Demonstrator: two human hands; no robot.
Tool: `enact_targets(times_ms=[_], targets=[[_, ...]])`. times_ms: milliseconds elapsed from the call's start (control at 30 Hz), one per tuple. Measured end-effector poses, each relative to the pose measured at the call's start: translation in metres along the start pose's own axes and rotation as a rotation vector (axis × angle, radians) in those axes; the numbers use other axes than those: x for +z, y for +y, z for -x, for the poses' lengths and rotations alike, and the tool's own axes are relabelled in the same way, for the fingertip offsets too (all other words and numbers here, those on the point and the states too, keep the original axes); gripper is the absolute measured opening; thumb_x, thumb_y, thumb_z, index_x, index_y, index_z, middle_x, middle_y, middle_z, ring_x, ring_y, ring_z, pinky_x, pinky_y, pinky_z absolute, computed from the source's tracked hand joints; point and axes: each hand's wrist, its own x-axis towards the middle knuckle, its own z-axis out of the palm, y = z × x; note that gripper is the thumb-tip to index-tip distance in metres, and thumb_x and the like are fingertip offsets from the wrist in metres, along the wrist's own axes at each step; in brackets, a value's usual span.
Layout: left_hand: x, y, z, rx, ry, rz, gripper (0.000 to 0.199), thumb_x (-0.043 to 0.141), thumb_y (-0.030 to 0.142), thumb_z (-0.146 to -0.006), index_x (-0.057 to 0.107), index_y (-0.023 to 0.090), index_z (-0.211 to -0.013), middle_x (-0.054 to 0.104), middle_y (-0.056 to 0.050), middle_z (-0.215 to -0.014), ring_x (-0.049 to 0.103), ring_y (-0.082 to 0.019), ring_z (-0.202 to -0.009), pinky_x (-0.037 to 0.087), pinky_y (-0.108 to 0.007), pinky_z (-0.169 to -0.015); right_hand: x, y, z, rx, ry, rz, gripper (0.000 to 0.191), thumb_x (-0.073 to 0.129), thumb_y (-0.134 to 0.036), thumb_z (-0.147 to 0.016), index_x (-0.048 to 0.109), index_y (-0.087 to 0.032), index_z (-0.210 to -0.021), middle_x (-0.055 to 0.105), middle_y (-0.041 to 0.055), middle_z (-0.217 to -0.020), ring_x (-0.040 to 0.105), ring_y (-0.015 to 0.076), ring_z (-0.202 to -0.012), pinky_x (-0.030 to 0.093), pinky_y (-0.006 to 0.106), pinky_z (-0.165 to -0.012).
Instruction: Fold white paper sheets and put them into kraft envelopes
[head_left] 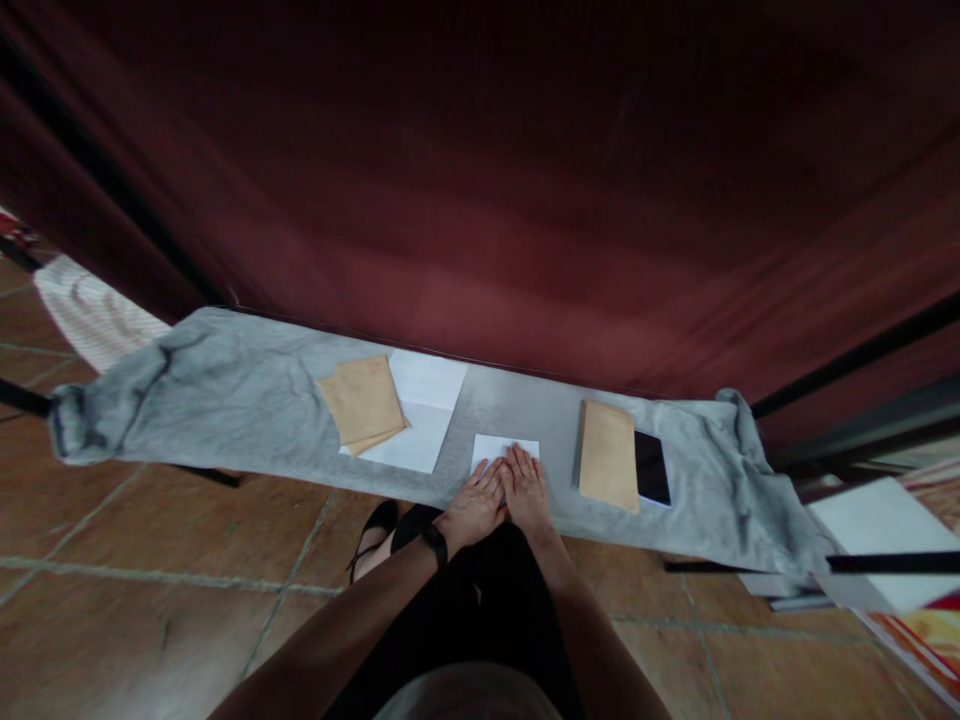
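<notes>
A small white paper [487, 446] lies on the grey cloth in front of me. Both hands press flat on it, side by side and touching. My left hand [478, 502] has its fingers stretched out over the paper's left part. On the right part rests my right hand [526, 490], fingers extended. To the left, brown envelopes [365, 402] overlap larger white sheets [431, 400]. A stack of brown envelopes [608, 455] sits to the right, beside a dark-screened phone [652, 467].
The narrow table is covered by a grey cloth [247, 400], bunched at both ends. A dark red curtain [480, 250] hangs behind it. Black metal bars stand at both sides. White boards [885, 530] lie at the lower right, above the tiled floor [187, 560].
</notes>
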Motion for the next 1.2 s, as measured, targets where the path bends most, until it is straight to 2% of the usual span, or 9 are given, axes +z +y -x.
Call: enact_targets(times_ms=[233, 400, 567, 733, 833, 933, 1033, 1200], targets=[[0.002, -0.006, 0.0, -0.078, 0.04, -0.013, 0.055, 0.035, 0.035, -0.102, 0.042, 0.01, -0.15, 0.04, -0.017, -0.158, 0.03, -0.025, -0.151, 0.02, -0.048, -0.125, 0.001, 0.014, 0.001, -0.02, 0.011, 0.126, 0.052, 0.034, -0.032, -0.106, 0.041, -0.014, -0.154, 0.04, 0.0135, -0.159, 0.035, 0.0258, -0.148, 0.024, 0.048, -0.122], [-0.001, -0.026, -0.001, -0.195, 0.038, -0.021, 0.058, 0.032, 0.037, -0.102, 0.039, 0.007, -0.152, 0.036, -0.018, -0.161, 0.028, -0.025, -0.152, 0.022, -0.046, -0.125, 0.004, 0.015, 0.004, 0.006, 0.065, 0.159, 0.054, 0.035, -0.033, -0.105, 0.038, -0.014, -0.155, 0.041, 0.0141, -0.158, 0.039, 0.0266, -0.146, 0.024, 0.049, -0.121], [-0.007, -0.043, 0.001, -0.255, 0.045, -0.015, 0.059, 0.031, 0.037, -0.102, 0.037, 0.008, -0.153, 0.035, -0.017, -0.161, 0.027, -0.025, -0.152, 0.02, -0.046, -0.125, 0.006, 0.019, 0.009, 0.049, 0.111, 0.153, 0.056, 0.034, -0.038, -0.105, 0.039, -0.011, -0.154, 0.041, 0.0158, -0.158, 0.04, 0.0292, -0.145, 0.025, 0.049, -0.121], [-0.002, -0.033, -0.008, -0.332, 0.118, -0.001, 0.06, 0.033, 0.032, -0.1, 0.035, 0.007, -0.154, 0.037, -0.018, -0.16, 0.028, -0.027, -0.152, 0.022, -0.049, -0.125, 0.007, 0.02, 0.013, 0.074, 0.136, 0.133, 0.058, 0.035, -0.039, -0.105, 0.037, -0.011, -0.155, 0.041, 0.0177, -0.157, 0.041, 0.0294, -0.144, 0.026, 0.05, -0.12], [0.005, -0.018, -0.022, -0.274, 0.131, 0.021, 0.059, 0.033, 0.028, -0.1, 0.034, 0.01, -0.155, 0.04, -0.015, -0.159, 0.029, -0.025, -0.152, 0.025, -0.047, -0.124, 0.006, 0.019, 0.014, 0.075, 0.136, 0.142, 0.057, 0.035, -0.037, -0.104, 0.038, -0.011, -0.155, 0.041, 0.0175, -0.158, 0.04, 0.0289, -0.145, 0.026, 0.049, -0.12], [0.01, -0.009, -0.032, -0.208, 0.09, 0.033, 0.056, 0.03, 0.028, -0.101, 0.035, 0.013, -0.155, 0.042, -0.012, -0.159, 0.03, -0.022, -0.151, 0.024, -0.044, -0.125, 0.006, 0.019, 0.013, 0.068, 0.117, 0.167, 0.055, 0.032, -0.031, -0.104, 0.039, -0.009, -0.154, 0.04, 0.0173, -0.158, 0.039, 0.0285, -0.145, 0.025, 0.049, -0.12], [0.01, -0.011, -0.035, -0.2, 0.064, 0.028, 0.056, 0.029, 0.032, -0.102, 0.037, 0.013, -0.154, 0.04, -0.012, -0.16, 0.029, -0.022, -0.152, 0.021, -0.045, -0.125, 0.006, 0.019, 0.013, 0.064, 0.104, 0.182, 0.054, 0.032, -0.028, -0.104, 0.039, -0.009, -0.154, 0.039, 0.0178, -0.159, 0.039, 0.0289, -0.145, 0.026, 0.05, -0.12], [0.005, -0.029, -0.027, -0.248, 0.079, 0.008, 0.059, 0.032, 0.038, -0.102, 0.035, 0.012, -0.155, 0.038, -0.014, -0.161, 0.027, -0.024, -0.152, 0.02, -0.046, -0.125, 0.006, 0.019, 0.013, 0.055, 0.117, 0.164, 0.056, 0.036, -0.034, -0.104, 0.036, -0.009, -0.155, 0.038, 0.0185, -0.159, 0.04, 0.0299, -0.145, 0.026, 0.05, -0.12]])
